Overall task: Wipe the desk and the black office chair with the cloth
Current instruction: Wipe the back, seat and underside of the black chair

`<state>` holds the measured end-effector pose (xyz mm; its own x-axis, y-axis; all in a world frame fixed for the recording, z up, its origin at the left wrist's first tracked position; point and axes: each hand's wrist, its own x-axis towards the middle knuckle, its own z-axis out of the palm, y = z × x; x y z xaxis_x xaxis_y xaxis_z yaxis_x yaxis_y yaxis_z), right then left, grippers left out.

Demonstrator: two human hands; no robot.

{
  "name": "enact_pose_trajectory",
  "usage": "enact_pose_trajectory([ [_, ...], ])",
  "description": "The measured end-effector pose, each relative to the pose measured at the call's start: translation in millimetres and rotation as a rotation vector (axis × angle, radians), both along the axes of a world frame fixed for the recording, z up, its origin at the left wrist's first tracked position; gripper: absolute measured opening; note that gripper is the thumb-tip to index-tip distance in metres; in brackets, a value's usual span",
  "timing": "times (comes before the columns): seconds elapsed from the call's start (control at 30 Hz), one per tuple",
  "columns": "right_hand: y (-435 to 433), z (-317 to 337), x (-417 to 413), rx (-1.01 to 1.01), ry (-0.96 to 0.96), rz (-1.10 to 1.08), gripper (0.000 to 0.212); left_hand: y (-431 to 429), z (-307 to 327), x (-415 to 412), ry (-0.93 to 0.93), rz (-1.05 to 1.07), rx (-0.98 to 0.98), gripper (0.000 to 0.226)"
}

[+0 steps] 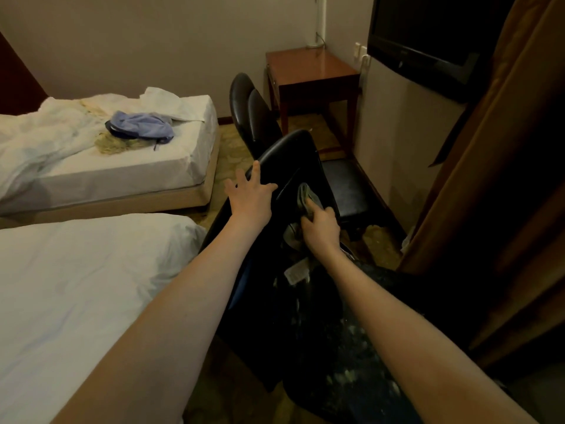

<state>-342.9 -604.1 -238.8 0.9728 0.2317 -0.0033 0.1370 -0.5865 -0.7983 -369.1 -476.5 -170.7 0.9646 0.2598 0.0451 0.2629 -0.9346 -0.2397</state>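
— So, where's the cloth [306, 195]?
— My right hand [321, 230] grips it against the black office chair [292, 149]; my left hand [251, 198] rests open on its top edge.

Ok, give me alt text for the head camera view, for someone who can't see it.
A person's right hand holds a grey cloth against the back of a black office chair, while the left hand, fingers spread, rests on its top edge. Beyond stand a second black chair and a wooden desk; two white beds lie left.
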Motion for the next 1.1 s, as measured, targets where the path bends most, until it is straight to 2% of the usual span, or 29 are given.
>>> enact_pose_trajectory([
  [0.1,17,7,-29,0.102,-0.047,-0.026,0.051,0,0,-2,-0.003,0.001,-0.006,0.053],
  [0.2,19,-25,-60,0.137,0.024,-0.057,0.053,2,-1,-3,0.000,-0.009,-0.019,0.052],
  [0.37,-13,-87,-62,-0.101,0.302,0.069,0.049,7,6,0,0.029,-0.026,-0.105,0.051],
  [0.43,-26,-92,-56,-0.124,0.334,0.086,0.042,7,8,1,0.056,-0.043,-0.131,0.051],
  [0.63,-16,-40,-38,0.060,0.171,-0.020,0.048,-1,-5,-10,-0.004,-0.151,0.029,0.042],
  [0.73,0,-10,-47,0.176,0.057,-0.074,0.050,-16,-17,-23,0.052,-0.228,0.088,0.039],
  [0.8,11,-8,-65,0.195,0.046,-0.058,0.051,-20,-25,-33,0.107,-0.270,0.085,0.038],
  [0.9,14,-34,-88,0.216,0.085,-0.057,0.051,-14,-31,-47,0.088,-0.305,-0.018,0.048],
  [1.0,3,-70,-87,0.067,0.210,-0.070,0.048,-14,-31,-63,0.064,-0.310,-0.194,0.053],
  [1.1,-23,-106,-81,-0.151,0.392,0.030,0.036,-14,-33,-78,0.045,-0.294,-0.296,0.053],
])
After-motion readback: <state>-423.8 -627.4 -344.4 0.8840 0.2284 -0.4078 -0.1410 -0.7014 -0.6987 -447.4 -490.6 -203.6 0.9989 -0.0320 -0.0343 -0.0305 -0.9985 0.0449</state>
